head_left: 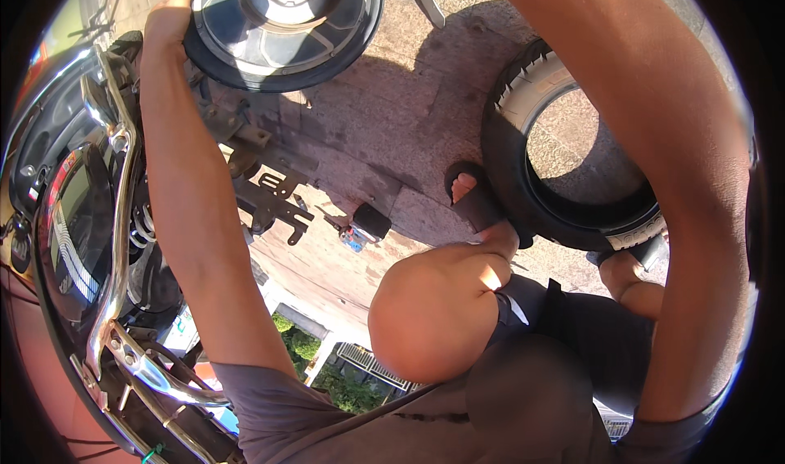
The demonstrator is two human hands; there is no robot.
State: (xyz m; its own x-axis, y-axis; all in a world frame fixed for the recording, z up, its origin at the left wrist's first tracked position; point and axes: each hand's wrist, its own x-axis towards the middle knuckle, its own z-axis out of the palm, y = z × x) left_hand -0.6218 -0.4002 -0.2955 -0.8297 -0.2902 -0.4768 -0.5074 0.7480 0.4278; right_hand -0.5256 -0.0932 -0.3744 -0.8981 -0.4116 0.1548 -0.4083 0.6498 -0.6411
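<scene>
My left hand (170,18) is at the left edge of a round wheel hub (278,35), its fingers against the dark rim and partly cut off by the top of the picture. The hub has a grey metal face, a raised centre ring and an axle sticking out of the middle. My right forearm (646,96) reaches up past the top edge, so the right hand is out of sight. Under that arm a black tyre (507,129) lies on the paving, its middle open, close to my sandalled foot (478,198).
On the left stands a motorbike or scooter with a chrome bar (123,243). Dark metal brackets (274,202) and a small black-and-blue item (365,225) lie on the ground. A flat metal bar (425,0) lies at the top. My bent knee (433,313) juts forward.
</scene>
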